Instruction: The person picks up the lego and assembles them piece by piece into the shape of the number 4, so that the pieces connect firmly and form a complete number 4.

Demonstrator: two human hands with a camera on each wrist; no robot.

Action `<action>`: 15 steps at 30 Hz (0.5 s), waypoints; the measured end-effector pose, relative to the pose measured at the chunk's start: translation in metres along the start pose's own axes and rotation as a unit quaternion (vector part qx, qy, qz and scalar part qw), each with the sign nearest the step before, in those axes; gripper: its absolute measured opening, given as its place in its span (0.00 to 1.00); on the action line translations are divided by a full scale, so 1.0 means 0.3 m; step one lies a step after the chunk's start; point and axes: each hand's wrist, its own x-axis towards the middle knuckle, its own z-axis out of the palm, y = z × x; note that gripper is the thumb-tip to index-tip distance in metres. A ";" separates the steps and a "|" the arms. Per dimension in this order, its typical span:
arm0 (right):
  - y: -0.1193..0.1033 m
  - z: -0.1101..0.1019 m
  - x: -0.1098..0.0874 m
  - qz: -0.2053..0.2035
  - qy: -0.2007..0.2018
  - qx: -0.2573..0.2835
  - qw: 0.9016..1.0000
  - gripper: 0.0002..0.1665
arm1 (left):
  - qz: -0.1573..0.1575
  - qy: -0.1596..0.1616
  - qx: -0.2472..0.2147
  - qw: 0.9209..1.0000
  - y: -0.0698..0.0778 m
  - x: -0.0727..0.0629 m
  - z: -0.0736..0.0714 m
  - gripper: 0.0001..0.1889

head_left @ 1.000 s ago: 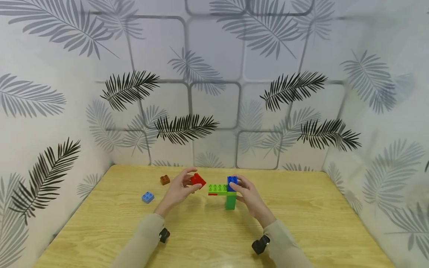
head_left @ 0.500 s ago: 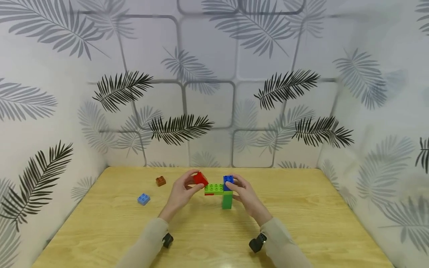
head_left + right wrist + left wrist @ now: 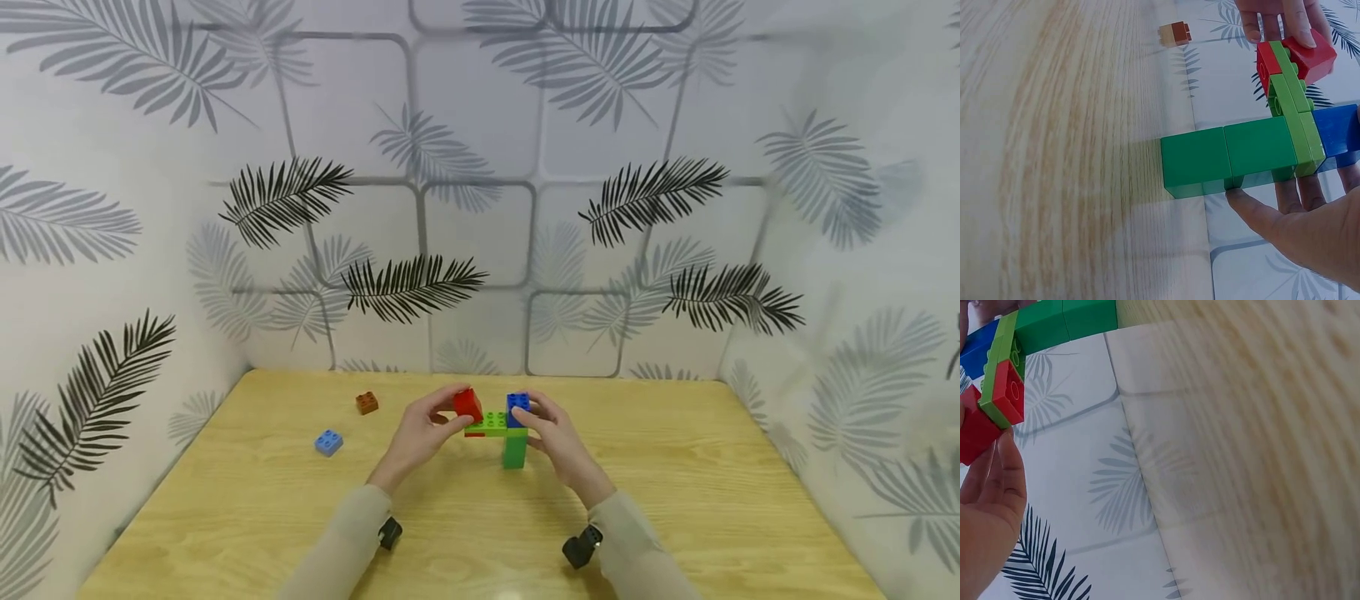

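A structure of toy building bricks stands on the table: two green bricks (image 3: 1229, 156) as a column, lime green plates (image 3: 493, 423) jutting left, a blue brick (image 3: 517, 408) on top. Beneath the plates' left end is a small red brick (image 3: 1009, 392). My left hand (image 3: 422, 432) pinches a red sloped brick (image 3: 468, 405) between thumb and fingers, at the upper side of the plates' left end; whether it is pressed on I cannot tell. My right hand (image 3: 558, 437) holds the structure at the blue brick, thumb in front, fingers behind and lower by the green column.
A brown brick (image 3: 367, 403) and a light blue brick (image 3: 328, 442) lie on the wooden table (image 3: 225, 500) to the left. A leaf-patterned wall (image 3: 480, 233) rises behind the table's back edge.
My left hand has moved right with the red sloped brick, from beside the lime plates onto their left end, turning the brick as it went. The right hand keeps its hold.
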 end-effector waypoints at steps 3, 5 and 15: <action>-0.003 -0.004 0.003 0.000 -0.003 -0.001 1.000 0.30 | 0.001 -0.009 0.004 1.000 -0.046 0.021 0.012 0.26; -0.003 -0.005 0.006 0.002 -0.001 -0.003 1.000 0.30 | 0.004 -0.016 0.007 1.000 -0.059 0.027 0.014 0.26; -0.001 0.004 0.003 0.005 0.010 -0.006 1.000 0.31 | 0.020 -0.052 0.033 0.998 -0.049 0.025 0.005 0.26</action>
